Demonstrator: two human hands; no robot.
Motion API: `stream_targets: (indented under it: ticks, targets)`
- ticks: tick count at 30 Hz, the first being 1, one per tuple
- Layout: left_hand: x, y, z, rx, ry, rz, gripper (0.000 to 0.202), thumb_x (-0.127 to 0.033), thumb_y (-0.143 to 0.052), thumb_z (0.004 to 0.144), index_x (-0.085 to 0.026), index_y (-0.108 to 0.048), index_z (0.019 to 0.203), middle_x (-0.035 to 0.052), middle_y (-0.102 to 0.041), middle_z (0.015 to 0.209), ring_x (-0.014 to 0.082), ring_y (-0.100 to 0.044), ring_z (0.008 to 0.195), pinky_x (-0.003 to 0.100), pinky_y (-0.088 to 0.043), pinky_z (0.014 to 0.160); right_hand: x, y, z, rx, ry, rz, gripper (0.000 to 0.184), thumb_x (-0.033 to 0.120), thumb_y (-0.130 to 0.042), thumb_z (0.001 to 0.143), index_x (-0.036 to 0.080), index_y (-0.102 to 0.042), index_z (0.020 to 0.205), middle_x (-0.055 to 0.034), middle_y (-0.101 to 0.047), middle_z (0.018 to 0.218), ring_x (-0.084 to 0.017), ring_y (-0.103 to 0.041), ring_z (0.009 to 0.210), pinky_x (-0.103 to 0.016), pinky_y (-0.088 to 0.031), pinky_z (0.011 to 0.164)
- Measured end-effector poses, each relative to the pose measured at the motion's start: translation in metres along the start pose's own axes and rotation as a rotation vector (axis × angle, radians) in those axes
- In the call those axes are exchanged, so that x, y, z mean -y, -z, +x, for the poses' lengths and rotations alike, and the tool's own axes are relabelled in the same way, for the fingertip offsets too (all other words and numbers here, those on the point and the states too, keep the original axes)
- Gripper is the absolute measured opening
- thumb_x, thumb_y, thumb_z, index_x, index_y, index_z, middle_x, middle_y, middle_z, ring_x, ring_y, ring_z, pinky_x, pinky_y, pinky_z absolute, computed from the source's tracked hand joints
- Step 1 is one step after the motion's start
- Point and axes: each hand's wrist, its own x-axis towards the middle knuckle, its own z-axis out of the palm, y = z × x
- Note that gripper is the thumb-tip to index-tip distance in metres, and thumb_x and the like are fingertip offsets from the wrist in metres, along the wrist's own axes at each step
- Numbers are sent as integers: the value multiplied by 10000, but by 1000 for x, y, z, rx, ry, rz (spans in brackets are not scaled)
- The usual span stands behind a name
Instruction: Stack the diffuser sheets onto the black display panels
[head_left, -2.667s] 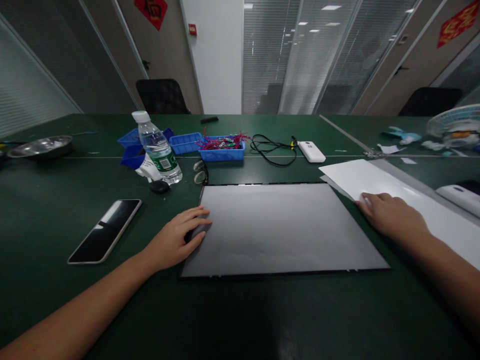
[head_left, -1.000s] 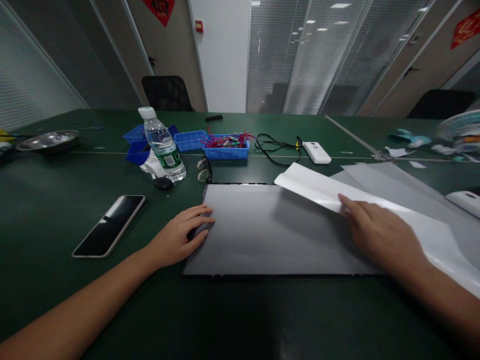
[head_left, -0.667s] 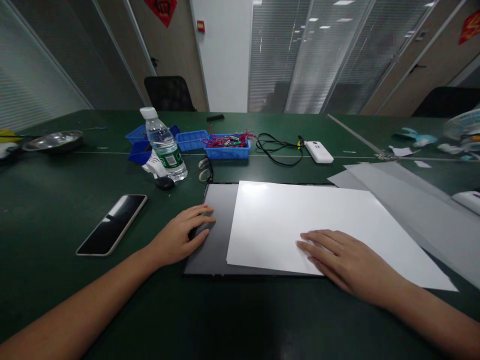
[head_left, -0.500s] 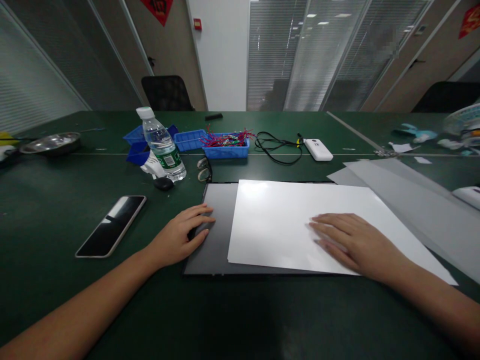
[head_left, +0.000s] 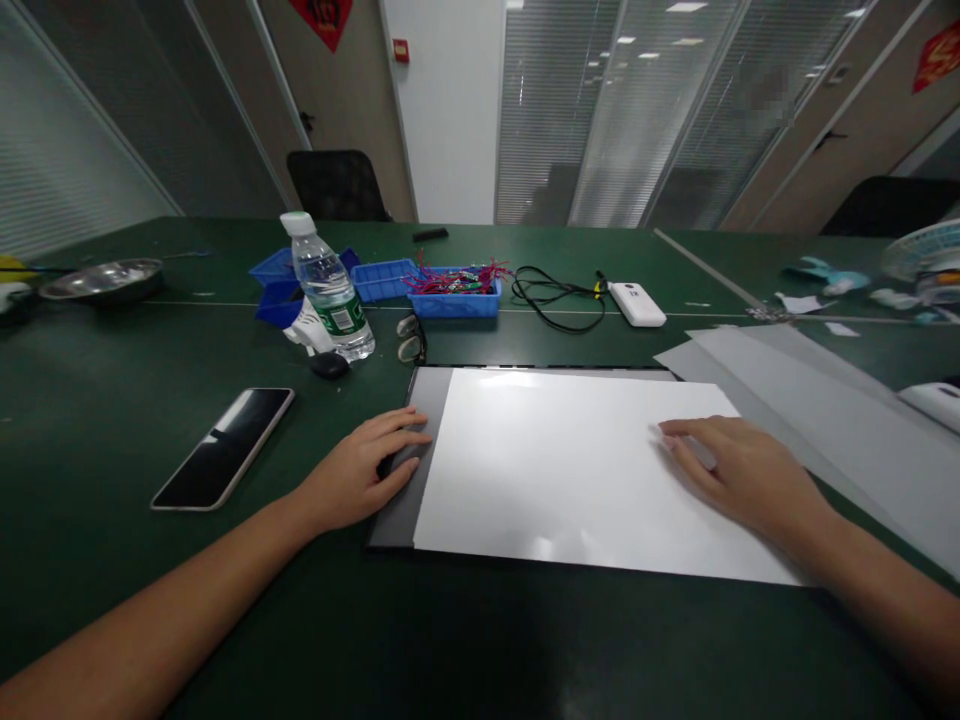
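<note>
Your left grip (head_left: 364, 470) lies spread and loose on the left edge of the grey panel (head_left: 397, 522), clasping nothing. Your right grip (head_left: 750, 475) is relaxed over the white sheet (head_left: 555, 460), thumb apart from the fingers; they blur, so whether they touch it you cannot tell. The sheet lies under your right grip and covers most of the panel, with a grey strip bare beside your left fingertips. Its near edge looks slightly skewed, so steady the panel with the left and guide the sheet with light, flat fingertips, turning it gently. Mind the translucent sheets (head_left: 810, 380) on the worktop (head_left: 480, 650) beyond your right grip.
</note>
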Motion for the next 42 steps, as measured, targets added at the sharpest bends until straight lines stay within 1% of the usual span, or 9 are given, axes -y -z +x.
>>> stream_targets:
  ticks: [3, 6, 15, 19, 23, 27, 34, 37, 42]
  targets:
    - [0, 0, -1, 1, 2, 7, 397, -391, -549, 1055, -250, -745, 1370, 103, -675, 1548, 335, -569, 1510, 563, -485, 1263, 14, 2, -1, -24, 97, 38, 399, 432, -484, 1106, 204, -782, 1241, -117, -804, 1159, -286, -763, 1000, -509, -633, 886]
    - [1, -1, -1, -9, -7, 8, 420, -397, -543, 1064, -227, -719, 1405, 119, -681, 1537, 329, -581, 1499, 547, -488, 1262, 21, 4, 0, -34, 144, 67, 423, 448, -488, 1100, 192, -785, 1260, -125, -805, 1167, -285, -768, 1001, -513, -635, 905]
    - [2, 0, -2, 1, 6, 23, 451, -430, -529, 1087, -228, -688, 1457, 134, -619, 1607, 323, -567, 1512, 533, -484, 1261, 16, -4, 0, -11, 219, 150, 396, 424, -545, 1081, 224, -762, 1345, -102, -738, 1404, -304, -719, 1250, -588, -593, 1060]
    - [2, -1, -2, -3, 2, 31, 445, -435, -533, 1083, -223, -708, 1432, 137, -621, 1604, 324, -563, 1515, 515, -473, 1272, 16, -5, 0, 8, 270, 195, 414, 420, -549, 1087, 242, -727, 1415, -101, -690, 1487, -297, -680, 1332, -574, -582, 1099]
    - [2, -3, -2, -14, -1, 39, 424, -428, -531, 1082, -221, -736, 1388, 137, -623, 1600, 322, -562, 1517, 506, -479, 1268, 11, -6, -2, 18, 292, 243, 444, 420, -550, 1090, 273, -680, 1487, -91, -589, 1611, -303, -648, 1386, -549, -591, 1105]
    - [1, -3, -2, -22, -8, 31, 399, -417, -526, 1083, -237, -754, 1357, 117, -640, 1587, 320, -560, 1521, 507, -488, 1263, -3, -10, -3, 36, 202, 221, 460, 453, -520, 1095, 292, -669, 1499, -72, -566, 1635, -326, -646, 1385, -578, -590, 1104]
    - [2, -3, -2, -20, -3, 36, 412, -429, -532, 1083, -221, -752, 1362, 136, -645, 1579, 342, -561, 1517, 556, -500, 1248, -35, -24, -2, 42, -183, 7, 566, 568, -438, 1102, 186, -690, 1436, -151, -645, 1526, -390, -659, 1336, -636, -552, 1131]
    - [3, -4, -2, -30, -5, 33, 410, -432, -528, 1085, -227, -751, 1361, 131, -646, 1579, 340, -566, 1513, 552, -498, 1250, -41, -30, -3, 45, -213, -5, 586, 593, -416, 1098, 195, -684, 1434, -158, -653, 1512, -403, -659, 1334, -649, -551, 1125]
    - [4, -5, -3, -31, -11, 22, 400, -425, -529, 1084, -234, -753, 1354, 127, -645, 1579, 335, -549, 1528, 531, -484, 1265, -38, -33, -5, 40, -194, 33, 590, 601, -444, 1083, 217, -666, 1472, -142, -618, 1564, -392, -636, 1380, -642, -537, 1150]
